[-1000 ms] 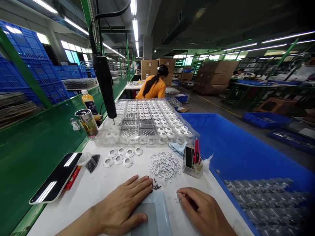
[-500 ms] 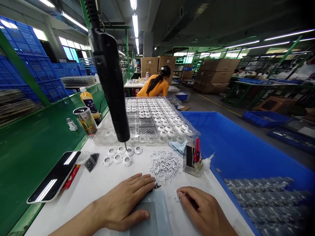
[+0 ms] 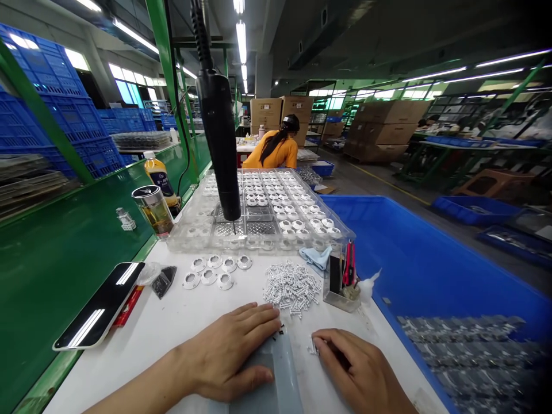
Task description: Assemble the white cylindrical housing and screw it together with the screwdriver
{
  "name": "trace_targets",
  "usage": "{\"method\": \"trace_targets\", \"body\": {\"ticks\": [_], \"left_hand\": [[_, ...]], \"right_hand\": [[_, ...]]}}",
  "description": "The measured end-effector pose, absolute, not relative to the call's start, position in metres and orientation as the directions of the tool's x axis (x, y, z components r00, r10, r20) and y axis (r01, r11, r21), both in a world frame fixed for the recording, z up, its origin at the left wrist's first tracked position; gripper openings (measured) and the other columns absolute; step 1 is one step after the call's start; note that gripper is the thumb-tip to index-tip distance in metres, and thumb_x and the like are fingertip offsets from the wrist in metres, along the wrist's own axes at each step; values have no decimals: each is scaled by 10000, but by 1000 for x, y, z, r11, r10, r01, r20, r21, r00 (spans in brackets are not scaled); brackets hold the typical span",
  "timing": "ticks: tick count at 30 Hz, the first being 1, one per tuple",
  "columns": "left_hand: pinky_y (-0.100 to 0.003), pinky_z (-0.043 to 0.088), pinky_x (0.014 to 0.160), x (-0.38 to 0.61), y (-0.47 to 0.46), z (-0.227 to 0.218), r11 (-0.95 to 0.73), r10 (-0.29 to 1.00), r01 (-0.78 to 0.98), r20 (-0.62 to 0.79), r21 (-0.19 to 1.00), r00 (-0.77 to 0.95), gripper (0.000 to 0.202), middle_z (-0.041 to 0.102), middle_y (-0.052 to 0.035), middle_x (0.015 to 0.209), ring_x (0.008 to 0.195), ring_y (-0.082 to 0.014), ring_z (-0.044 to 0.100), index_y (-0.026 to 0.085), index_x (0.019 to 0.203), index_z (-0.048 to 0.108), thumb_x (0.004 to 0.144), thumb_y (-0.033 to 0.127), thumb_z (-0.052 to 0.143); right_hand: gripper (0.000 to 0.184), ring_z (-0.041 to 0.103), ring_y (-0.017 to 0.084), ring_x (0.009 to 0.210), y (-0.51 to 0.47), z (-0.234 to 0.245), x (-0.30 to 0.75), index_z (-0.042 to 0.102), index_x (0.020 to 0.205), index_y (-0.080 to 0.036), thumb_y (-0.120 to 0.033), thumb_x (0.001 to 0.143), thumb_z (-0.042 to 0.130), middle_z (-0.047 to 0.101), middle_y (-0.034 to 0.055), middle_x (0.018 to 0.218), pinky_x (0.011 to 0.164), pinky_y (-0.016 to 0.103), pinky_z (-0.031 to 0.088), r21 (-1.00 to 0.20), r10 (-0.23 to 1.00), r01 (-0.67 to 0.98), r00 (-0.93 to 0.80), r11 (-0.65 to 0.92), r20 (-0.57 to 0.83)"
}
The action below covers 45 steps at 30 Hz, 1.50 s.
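My left hand (image 3: 235, 351) lies flat, fingers stretched out, on a pale blue plastic tray (image 3: 287, 374). Under its fingertips are small black screws (image 3: 281, 330), mostly covered. My right hand (image 3: 360, 365) rests on the white table with thumb and forefinger pinched at a few small white pins (image 3: 313, 346). How many it grips is hidden. Just beyond both hands is a heap of similar white pins (image 3: 292, 287). Several white rings (image 3: 209, 277) lie farther left. Above the table hangs a black electric screwdriver (image 3: 221, 144), its bit pointing down.
A clear compartment tray (image 3: 263, 244) holding white rings stands at the back. Left are a phone (image 3: 99, 307), a tea bottle (image 3: 152, 210) and a yellow bottle (image 3: 160, 178). Right are a small box (image 3: 338, 299) with a red cutter and a big blue bin (image 3: 414, 259).
My left hand has slid slightly right and covers more of the black screws. The hanging screwdriver has swung away and to the right. My right hand stays nearly still.
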<state>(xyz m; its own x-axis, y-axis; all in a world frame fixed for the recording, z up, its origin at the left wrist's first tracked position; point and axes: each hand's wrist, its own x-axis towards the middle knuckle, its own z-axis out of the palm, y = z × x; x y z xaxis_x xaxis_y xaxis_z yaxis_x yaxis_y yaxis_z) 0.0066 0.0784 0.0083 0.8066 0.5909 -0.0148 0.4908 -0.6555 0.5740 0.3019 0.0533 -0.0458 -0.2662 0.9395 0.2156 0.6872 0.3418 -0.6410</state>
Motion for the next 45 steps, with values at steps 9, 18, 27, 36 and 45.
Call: {"method": "trace_targets", "body": {"ticks": [9, 18, 27, 36, 45], "left_hand": [[-473, 243, 1322, 5, 71, 8, -661, 585, 476, 2, 580, 811, 722, 445, -139, 1641, 1527, -313, 409, 172, 1610, 384, 1001, 513, 567], [-538, 165, 1327, 20, 77, 4, -694, 510, 450, -57, 562, 858, 734, 272, -135, 1706, 1586, -346, 245, 161, 1644, 307, 1037, 539, 470], [-530, 109, 1335, -1, 74, 6, -691, 522, 508, -132, 514, 843, 789, 129, -95, 1731, 1607, -327, 140, 209, 1679, 157, 1047, 585, 443], [-617, 24, 1312, -2, 70, 6, -640, 536, 526, -166, 560, 828, 745, 131, -37, 1732, 1604, -357, 90, 298, 1669, 197, 1041, 627, 426], [-605, 5, 1315, 0, 65, 20, -626, 532, 488, -126, 608, 838, 748, 183, -13, 1728, 1610, -323, 116, 302, 1674, 158, 1048, 622, 414]], "right_hand": [[270, 716, 211, 868, 55, -47, 308, 705, 1024, -269, -437, 1060, 496, 746, 37, 985, 730, 297, 582, -628, 929, 687, -310, 365, 201], [279, 722, 218, 885, 55, -48, 306, 709, 1027, -265, -445, 1061, 498, 749, 48, 1002, 762, 304, 586, -621, 931, 694, -284, 365, 229], [236, 720, 178, 887, 58, -63, 312, 686, 1079, -302, -441, 1067, 497, 743, -1, 1013, 748, 267, 572, -612, 919, 686, -316, 393, 236], [218, 720, 167, 897, 57, -64, 314, 688, 1057, -324, -443, 1062, 506, 745, -29, 1014, 760, 258, 576, -605, 919, 692, -310, 393, 243], [257, 739, 167, 859, 60, -53, 310, 718, 1017, -318, -476, 1045, 517, 764, -27, 985, 727, 239, 603, -588, 920, 708, -304, 392, 247]]}}
